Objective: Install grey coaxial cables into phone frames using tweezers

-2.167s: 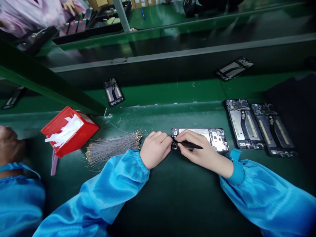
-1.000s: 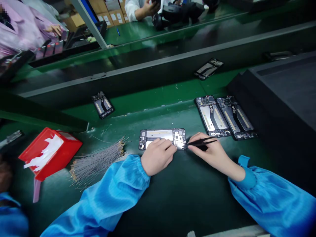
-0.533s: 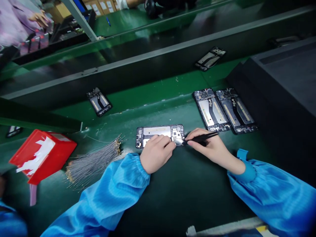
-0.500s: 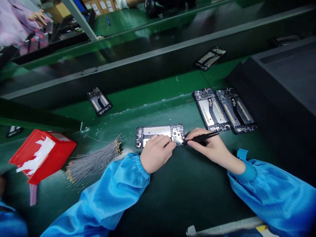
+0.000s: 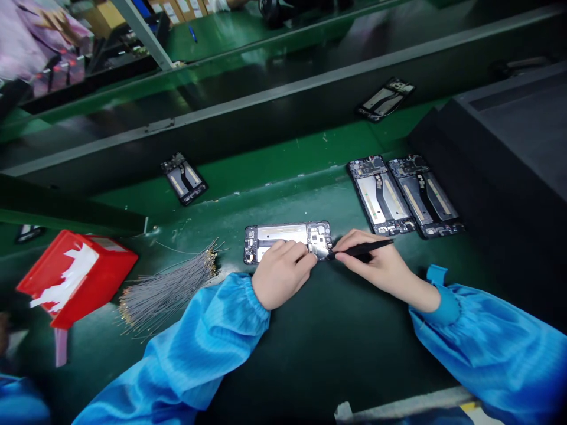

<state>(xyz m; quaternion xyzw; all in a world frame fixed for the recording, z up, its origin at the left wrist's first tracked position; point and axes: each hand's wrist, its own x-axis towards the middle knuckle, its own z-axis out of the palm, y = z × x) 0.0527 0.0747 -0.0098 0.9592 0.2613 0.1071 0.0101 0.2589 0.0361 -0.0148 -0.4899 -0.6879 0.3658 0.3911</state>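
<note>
An opened phone body lies sideways on the green table. My left hand rests over its lower edge, fingers bent onto it; the fingertips are partly hidden. Black tweezers are pinched in my right hand, their tip at the right end of the phone body, by the circuit board. Two more opened phone bodies, one beside the other, lie behind my right hand. A bundle of thin grey cables lies left of my left hand.
A red bin with torn white paper stands at the left. Behind a low ledge, phone bodies lie at the left and right. A dark box fills the right side. Another person's sleeve shows at lower left.
The phone bodies behind the ledge have shifted slightly to the right. The two hands hold nearly the same places. In my right hand, the rear ends of the tweezers appear closer together.
</note>
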